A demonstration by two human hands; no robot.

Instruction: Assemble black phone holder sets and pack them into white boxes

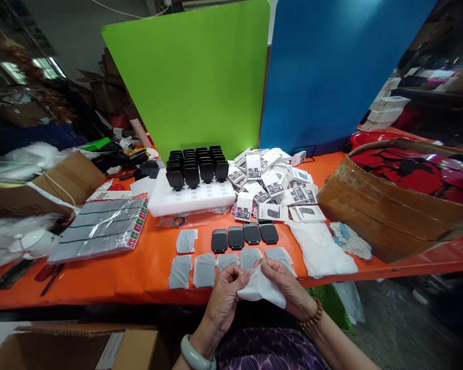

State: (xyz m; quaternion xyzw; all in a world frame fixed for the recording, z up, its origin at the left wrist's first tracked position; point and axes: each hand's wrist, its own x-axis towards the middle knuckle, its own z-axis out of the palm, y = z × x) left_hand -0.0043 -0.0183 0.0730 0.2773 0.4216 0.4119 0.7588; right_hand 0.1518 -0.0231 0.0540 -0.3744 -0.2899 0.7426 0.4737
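Observation:
Between my two hands, just above the table's front edge, is a thin white sleeve bag (263, 289). My left hand (227, 293) pinches its left side between thumb and fingers. At its upper right, my right hand (287, 288) grips the same bag; I cannot tell whether anything is inside. Beyond my hands lies a row of wrapped pieces (204, 270) in translucent white bags, with another wrapped piece (187, 241) behind at the left. Several flat black rounded-square pieces (236, 238) lie bare in a row further back.
Black stands (191, 174) fill a white foam block (193, 198). Small printed boxes (273, 182) are heaped beside it. White bags (324, 249) lie right, near a large cardboard box (370, 205). A plastic-wrapped grey pack (100, 226) lies left. Green (193, 77) and blue panels (332, 72) stand behind.

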